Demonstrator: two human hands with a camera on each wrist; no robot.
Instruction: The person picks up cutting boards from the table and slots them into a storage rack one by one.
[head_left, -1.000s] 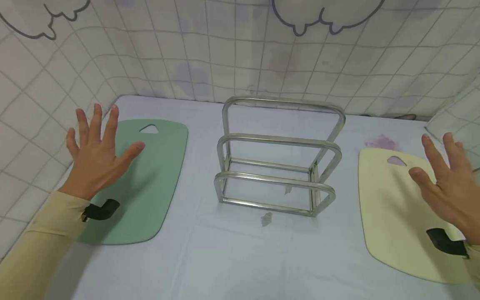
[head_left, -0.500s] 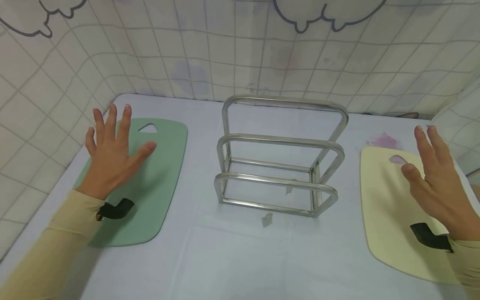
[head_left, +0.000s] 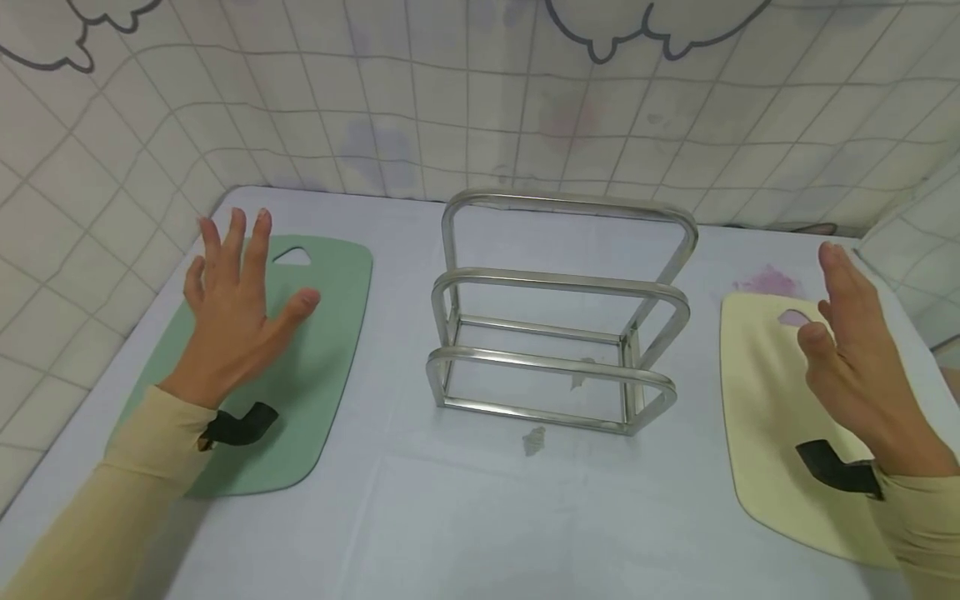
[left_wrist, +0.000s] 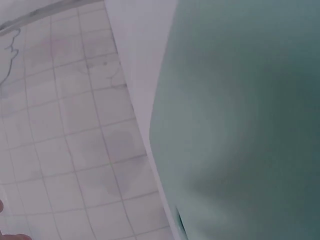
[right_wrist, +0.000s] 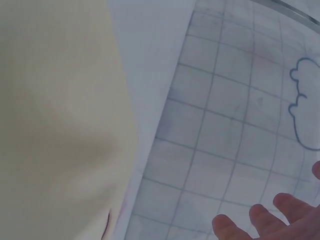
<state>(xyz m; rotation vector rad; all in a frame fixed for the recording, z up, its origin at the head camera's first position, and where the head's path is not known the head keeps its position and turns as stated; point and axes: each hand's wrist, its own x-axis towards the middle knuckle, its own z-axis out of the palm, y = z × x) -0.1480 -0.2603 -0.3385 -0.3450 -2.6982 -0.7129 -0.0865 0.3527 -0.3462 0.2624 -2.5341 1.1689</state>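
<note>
Two flat cutting boards lie on a table (head_left: 480,517) covered in pale cloth, one at each side of a steel rack (head_left: 555,317) with three upright loops. The green cutting board (head_left: 300,392) lies at the left, the cream cutting board (head_left: 765,417) at the right, each well apart from the rack.

The left hand (head_left: 236,312) is held over the far part of the green board, fingers spread and straight, gripping nothing; whether the palm touches the board cannot be told. The right hand (head_left: 855,367) is held over the cream board, fingers straight and close together, also empty and seemingly just above the surface.

As a judgement, a flat board is best lifted by an edge: fingertips should be slid under the long side nearest the rack, or hooked through the hanging hole at the far end, before the board is tipped upright. A flat press from above would only pin it down.
</note>
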